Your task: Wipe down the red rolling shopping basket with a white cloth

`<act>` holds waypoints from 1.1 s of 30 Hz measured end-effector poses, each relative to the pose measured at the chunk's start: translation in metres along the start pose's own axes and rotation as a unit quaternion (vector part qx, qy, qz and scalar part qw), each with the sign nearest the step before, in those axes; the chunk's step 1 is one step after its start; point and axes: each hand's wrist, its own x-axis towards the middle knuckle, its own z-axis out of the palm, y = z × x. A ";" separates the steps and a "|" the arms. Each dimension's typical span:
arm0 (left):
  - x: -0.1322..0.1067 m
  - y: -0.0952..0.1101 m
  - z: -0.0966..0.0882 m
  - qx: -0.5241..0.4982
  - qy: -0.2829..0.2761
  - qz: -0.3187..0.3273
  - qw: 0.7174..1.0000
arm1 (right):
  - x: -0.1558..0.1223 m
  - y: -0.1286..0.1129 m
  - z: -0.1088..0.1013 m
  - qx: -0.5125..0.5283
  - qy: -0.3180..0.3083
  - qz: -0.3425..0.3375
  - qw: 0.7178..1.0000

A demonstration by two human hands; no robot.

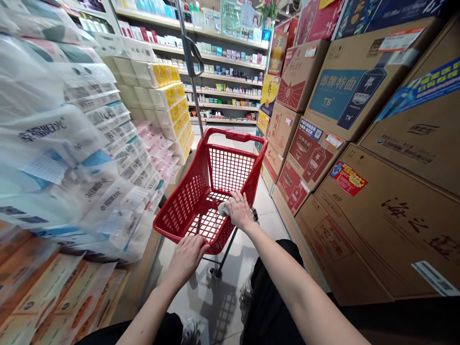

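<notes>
Where the head camera looks down an aisle, one red cart basket [233,167] stands on the tiled floor right before the person, under both hands. It is hard, glossy plastic, with lattice walls, square holes and a rounded rim; two dark casters [214,273] show below. The left hand [189,248] lies on the near rim, its fingers close together; how firmly they grip, I cannot tell. The right hand [237,210], its fingers slightly apart, holds one small, pale, soft-looking wad [223,209] at the right rim. One slim metal pole [194,93] with a black loop grip rises beyond the basket. Plastic-wrapped paper packs [115,120] bulge in stacks on the left; rigid cardboard cartons, two of them maroon-panelled [308,147], form a wall on the right. Two light shoes [247,294] show below.
</notes>
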 end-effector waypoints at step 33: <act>0.008 0.004 -0.015 -0.074 -0.025 -0.028 0.997 | -0.031 -0.023 0.001 0.057 -0.046 -0.202 0.977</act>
